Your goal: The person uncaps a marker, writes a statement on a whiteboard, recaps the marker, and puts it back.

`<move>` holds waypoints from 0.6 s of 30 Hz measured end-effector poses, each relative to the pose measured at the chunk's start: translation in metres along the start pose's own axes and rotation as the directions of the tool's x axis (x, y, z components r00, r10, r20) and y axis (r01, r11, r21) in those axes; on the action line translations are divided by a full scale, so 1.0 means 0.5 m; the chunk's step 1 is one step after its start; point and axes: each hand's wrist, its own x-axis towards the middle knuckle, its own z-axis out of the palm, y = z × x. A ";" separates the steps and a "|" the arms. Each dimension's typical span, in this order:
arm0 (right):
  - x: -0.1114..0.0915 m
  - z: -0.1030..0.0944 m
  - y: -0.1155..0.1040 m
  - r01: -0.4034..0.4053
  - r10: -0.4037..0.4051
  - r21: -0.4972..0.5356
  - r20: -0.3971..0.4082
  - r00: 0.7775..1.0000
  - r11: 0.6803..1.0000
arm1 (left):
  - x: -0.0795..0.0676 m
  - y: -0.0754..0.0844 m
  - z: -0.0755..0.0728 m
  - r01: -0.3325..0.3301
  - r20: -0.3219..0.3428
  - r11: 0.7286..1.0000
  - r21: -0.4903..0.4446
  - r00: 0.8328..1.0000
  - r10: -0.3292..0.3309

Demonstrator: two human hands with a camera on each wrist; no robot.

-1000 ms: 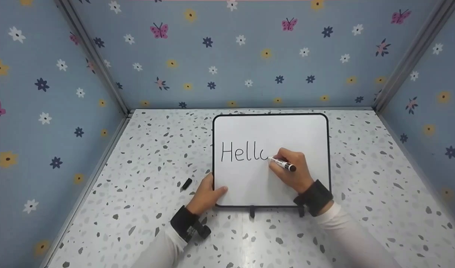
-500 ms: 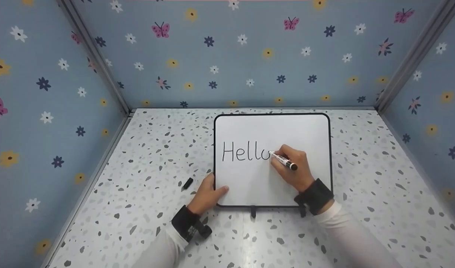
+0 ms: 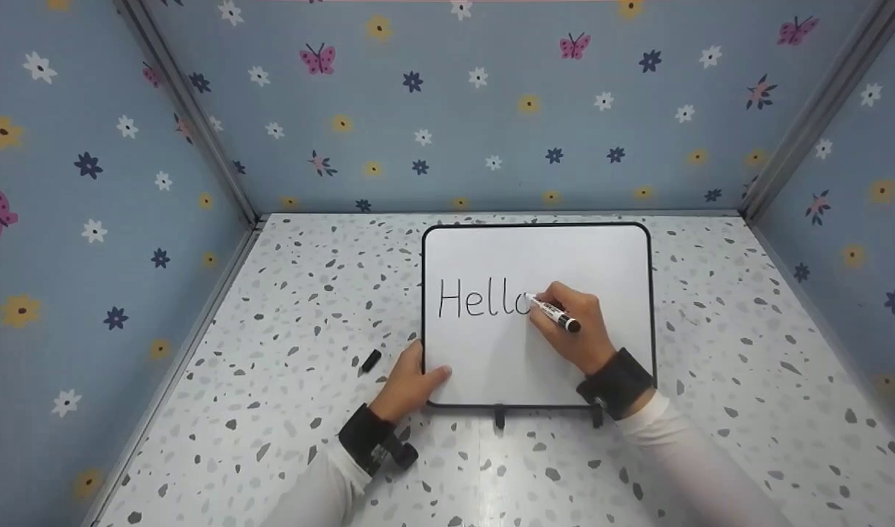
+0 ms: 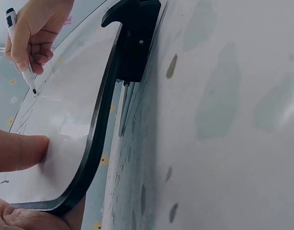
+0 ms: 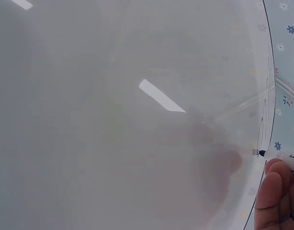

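Observation:
A whiteboard (image 3: 484,366) with a black frame stands tilted on the speckled table, the word "Hello" written on it in thin black strokes. My right hand (image 3: 575,329) pinches a white marker (image 3: 553,313) with a black end, its tip at the top of the letter "o". In the right wrist view the marker's black tip (image 5: 262,153) is right at the board's surface. My left hand (image 3: 409,380) grips the board's lower left edge, thumb (image 4: 22,151) on the white face and the other fingers behind the frame.
A black marker cap (image 3: 371,361) lies on the speckled table (image 3: 308,293) left of the board. Dark stand feet (image 3: 500,417) stick out under the lower frame. Blue flowered panels (image 3: 462,110) enclose the table at the back and both sides.
The marker tip has gone round the right side of the "o" and up to its top, so the letter's curve has grown. My left hand keeps its grip on the board.

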 end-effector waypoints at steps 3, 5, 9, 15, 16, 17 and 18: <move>0.000 0.001 -0.002 0.004 -0.004 -0.003 0.004 1.000 1.000 | 0.000 -0.001 0.000 -0.002 -0.002 1.000 -0.002 1.000 0.002; 0.001 0.001 -0.004 0.006 -0.006 -0.002 0.009 1.000 1.000 | 0.000 -0.002 0.001 -0.007 -0.002 1.000 0.000 1.000 0.007; 0.002 0.000 -0.009 0.000 0.000 0.009 0.019 1.000 1.000 | 0.001 -0.005 0.001 -0.011 0.001 1.000 0.005 1.000 0.011; 0.005 0.001 -0.014 -0.010 0.010 0.012 0.033 0.999 1.000 | 0.002 -0.005 0.000 -0.006 0.005 1.000 0.010 1.000 0.006; 0.005 0.001 -0.014 -0.010 0.010 0.010 0.034 0.999 1.000 | 0.002 -0.005 -0.001 -0.006 0.005 1.000 0.009 1.000 0.006; 0.005 0.001 -0.014 -0.010 0.010 0.011 0.034 0.999 1.000 | 0.002 -0.005 -0.001 -0.006 0.005 1.000 0.011 1.000 0.006; 0.005 0.001 -0.014 -0.010 0.009 0.011 0.035 0.999 1.000 | 0.002 -0.004 -0.001 -0.007 0.004 1.000 0.010 1.000 0.007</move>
